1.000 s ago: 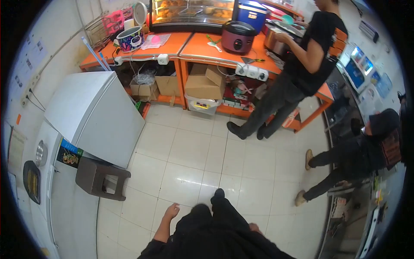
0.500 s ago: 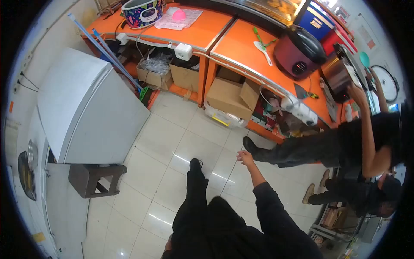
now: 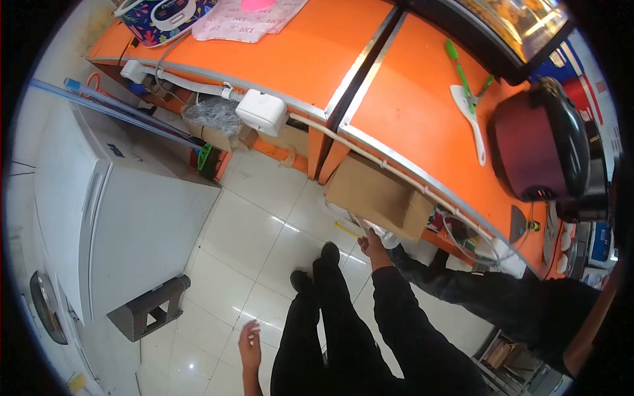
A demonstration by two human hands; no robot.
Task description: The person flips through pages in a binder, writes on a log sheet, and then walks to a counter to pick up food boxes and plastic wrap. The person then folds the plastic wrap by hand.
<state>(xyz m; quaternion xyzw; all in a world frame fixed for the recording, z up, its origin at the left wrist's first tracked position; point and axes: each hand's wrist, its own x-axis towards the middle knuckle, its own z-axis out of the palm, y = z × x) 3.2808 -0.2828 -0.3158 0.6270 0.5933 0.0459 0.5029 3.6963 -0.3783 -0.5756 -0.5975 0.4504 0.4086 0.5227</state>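
My right hand (image 3: 374,249) reaches down to the lower front edge of an open cardboard box (image 3: 373,191) under the orange counter. Its fingers are closed at what looks like a thin box flap; the fingertips are partly hidden. Below the box, a clear plastic container (image 3: 348,229) with a yellow strip shows in part. My left hand (image 3: 250,343) hangs low over the tiled floor, fingers loosely bent and apart, with nothing in it.
Another person's dark-clothed leg (image 3: 475,288) stands close on my right. A rice cooker (image 3: 538,145), a white spatula (image 3: 470,122) and green tongs (image 3: 459,69) are on the counter (image 3: 403,99). A white fridge (image 3: 148,237) and brown stool (image 3: 155,308) stand left.
I have come nearer the counter, and the view has shifted. My right hand has moved from open air to the cardboard box. My left hand has come into clear view.
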